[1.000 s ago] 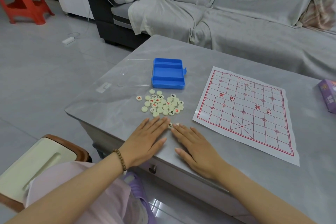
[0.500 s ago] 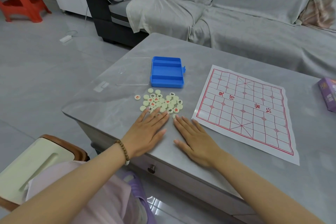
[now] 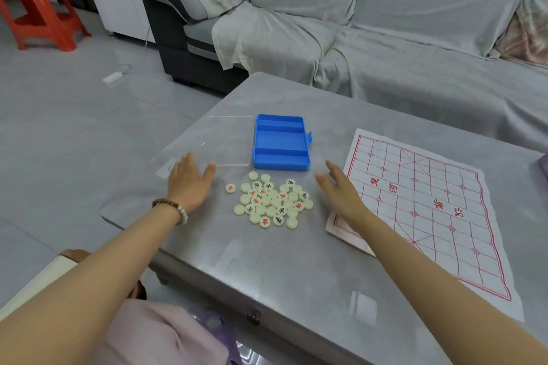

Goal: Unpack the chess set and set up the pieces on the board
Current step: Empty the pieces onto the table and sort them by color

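head view: cluster of cream round chess discs [image 3: 271,201] lay on grey table [image 3: 296,275], between left hand [image 3: 188,184] and right hand [image 3: 341,191], both flat-fingered, empty; red-lined paper board [image 3: 430,207] lay right.

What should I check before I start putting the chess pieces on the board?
1. Blue box emptied: ok, no pieces show in its compartments.
2. Pieces gathered: ok, one pile on the table; one red-marked piece lies apart on the left.
3. Pieces face up: not ok, many show blank sides.
4. Board spread out and bare: ok; the right forearm covers its near corner.
5. Left hand and right hand free: ok, both open, flanking the pile.
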Available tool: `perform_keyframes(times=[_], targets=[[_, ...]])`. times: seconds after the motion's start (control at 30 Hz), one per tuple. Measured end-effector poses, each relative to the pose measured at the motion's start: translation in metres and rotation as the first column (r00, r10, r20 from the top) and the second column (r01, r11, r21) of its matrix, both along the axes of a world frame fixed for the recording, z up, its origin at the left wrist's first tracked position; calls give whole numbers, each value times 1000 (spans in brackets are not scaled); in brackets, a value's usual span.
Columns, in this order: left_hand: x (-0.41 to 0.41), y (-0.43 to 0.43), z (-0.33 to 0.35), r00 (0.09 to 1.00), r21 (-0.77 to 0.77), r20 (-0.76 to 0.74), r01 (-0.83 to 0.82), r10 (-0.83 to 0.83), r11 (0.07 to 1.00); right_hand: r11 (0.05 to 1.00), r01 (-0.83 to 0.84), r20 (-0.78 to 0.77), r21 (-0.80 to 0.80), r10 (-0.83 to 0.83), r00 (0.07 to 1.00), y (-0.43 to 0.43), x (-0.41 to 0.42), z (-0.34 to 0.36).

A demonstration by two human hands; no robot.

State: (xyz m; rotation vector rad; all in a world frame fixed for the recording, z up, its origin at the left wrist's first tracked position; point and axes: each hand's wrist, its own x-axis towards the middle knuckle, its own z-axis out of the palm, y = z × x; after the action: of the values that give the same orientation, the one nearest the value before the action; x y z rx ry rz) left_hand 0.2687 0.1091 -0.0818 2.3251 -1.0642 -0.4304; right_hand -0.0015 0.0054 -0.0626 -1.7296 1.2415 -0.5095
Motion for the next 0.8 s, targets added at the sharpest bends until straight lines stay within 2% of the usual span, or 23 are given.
perform_keyframes(times=[0.1,0.2,0.27,0.37,0.43,0.47,0.53,0.6,0.7,0.8], targets=[[10,-17,0,996,-32,-68,-65,62,997,991,98,38,89,-101,994,-28,24,4],[8,-33,4,982,-122,-174,-92,70,988,987,127,21,98,-130,991,-53,49,2],[8,-42,6,953,-209,-285,-168,104,963,986,138,13,95,-140,990,-66,64,-1],[10,-52,13,849,-352,-507,-363,150,862,949,249,87,192,-269,959,-78,75,-4],[7,-58,23,754,-420,-650,-463,97,781,922,306,127,238,-341,931,-80,77,-3],[3,-61,29,701,-419,-712,-478,48,772,915,318,139,248,-359,923,-80,77,-2],[-6,-66,36,641,-410,-767,-443,-38,797,912,326,151,249,-369,917,-81,73,-1],[-14,-66,41,646,-431,-758,-388,-93,815,904,321,178,283,-378,908,-80,65,6],[-26,-62,54,615,-471,-768,-356,-178,807,855,298,251,424,-427,869,-78,42,20],[-47,-57,75,624,-510,-729,-219,-283,832,823,243,367,514,-467,805,-70,9,40]])
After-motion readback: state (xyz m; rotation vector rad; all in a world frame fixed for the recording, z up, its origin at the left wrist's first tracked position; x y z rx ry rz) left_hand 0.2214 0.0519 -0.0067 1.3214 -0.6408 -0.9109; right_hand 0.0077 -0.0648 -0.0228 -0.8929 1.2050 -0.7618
